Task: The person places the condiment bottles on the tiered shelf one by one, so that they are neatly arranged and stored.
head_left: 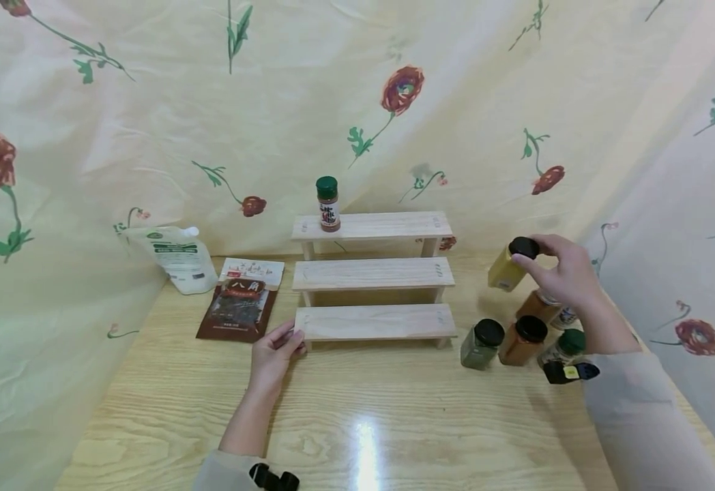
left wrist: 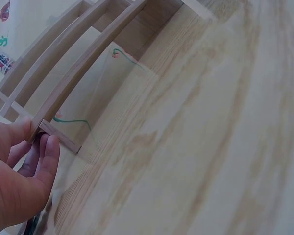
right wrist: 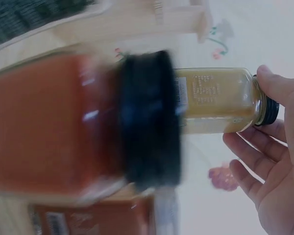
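Observation:
A three-step wooden rack (head_left: pixel 374 273) stands on the table. My left hand (head_left: pixel 269 360) grips the left end of its lowest step, thumb and fingers pinching the board (left wrist: pixel 63 90) in the left wrist view. At the right, my right hand (head_left: pixel 569 269) holds a jar of yellow spice powder (head_left: pixel 505 271) by its black lid. The jar is tilted and raised above the table; the right wrist view shows its printed label (right wrist: pixel 206 90). On the top step, toward the left, a green-capped spice bottle (head_left: pixel 328 204) stands upright.
Below my right hand stand a jar of green flakes (head_left: pixel 479 346), an orange-brown spice jar (head_left: pixel 520 343), another brown jar (head_left: pixel 537 307) and a green-capped bottle (head_left: pixel 565 346). Left of the rack are a brown star anise packet (head_left: pixel 241 300) and a white spouted pouch (head_left: pixel 182 259). Flowered cloth (head_left: pixel 308 102) hangs behind.

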